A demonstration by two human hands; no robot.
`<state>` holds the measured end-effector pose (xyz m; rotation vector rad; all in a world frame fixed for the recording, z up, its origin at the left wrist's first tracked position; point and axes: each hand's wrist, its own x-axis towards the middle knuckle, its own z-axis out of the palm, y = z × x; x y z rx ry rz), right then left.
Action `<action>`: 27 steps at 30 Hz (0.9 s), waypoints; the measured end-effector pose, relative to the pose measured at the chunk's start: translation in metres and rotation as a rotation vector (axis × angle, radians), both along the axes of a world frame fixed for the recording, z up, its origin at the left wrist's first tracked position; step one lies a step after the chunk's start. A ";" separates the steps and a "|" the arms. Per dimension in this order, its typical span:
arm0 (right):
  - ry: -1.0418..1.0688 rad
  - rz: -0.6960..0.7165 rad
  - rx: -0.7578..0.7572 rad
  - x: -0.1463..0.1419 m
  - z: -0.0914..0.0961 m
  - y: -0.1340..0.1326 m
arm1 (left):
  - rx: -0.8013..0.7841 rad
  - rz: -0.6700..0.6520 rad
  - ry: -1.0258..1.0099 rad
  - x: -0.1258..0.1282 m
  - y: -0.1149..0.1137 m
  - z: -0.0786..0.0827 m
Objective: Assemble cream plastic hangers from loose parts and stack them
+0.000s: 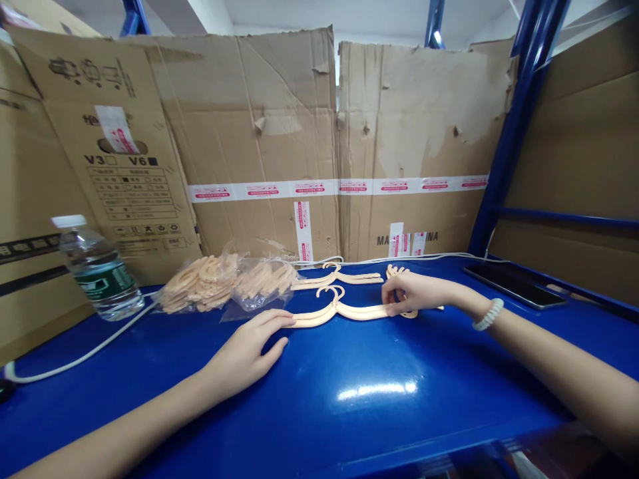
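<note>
A small cream plastic hanger [339, 310] lies flat on the blue shelf [349, 386]. My left hand [247, 352] rests palm down with its fingers stretched out, the fingertips touching the hanger's left end. My right hand [412, 293] pinches the hanger's right end between thumb and fingers. A second stack of cream hangers [344, 277] lies just behind, and a few more hangers [399, 271] show behind my right hand.
Clear plastic bags of cream hangers [219, 283] lie at the back left. A water bottle [97, 269] stands at the left beside a white cable [74, 359]. A dark phone [514, 285] lies at the right. Cardboard boxes [259, 140] wall the back and sides.
</note>
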<state>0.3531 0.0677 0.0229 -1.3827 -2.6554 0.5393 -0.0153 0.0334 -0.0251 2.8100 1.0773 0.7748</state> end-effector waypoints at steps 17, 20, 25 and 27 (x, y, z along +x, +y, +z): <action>0.054 -0.107 0.246 0.011 0.017 -0.003 | -0.008 0.011 0.033 -0.001 -0.001 0.002; 0.060 -0.163 0.353 0.015 0.019 -0.001 | -0.004 -0.001 0.018 0.000 -0.002 0.003; 0.046 -0.241 0.456 0.020 0.016 0.005 | 0.007 -0.042 -0.021 0.002 -0.004 0.006; 0.040 -0.261 0.479 0.021 0.015 0.006 | 0.008 -0.058 -0.029 0.002 -0.006 0.007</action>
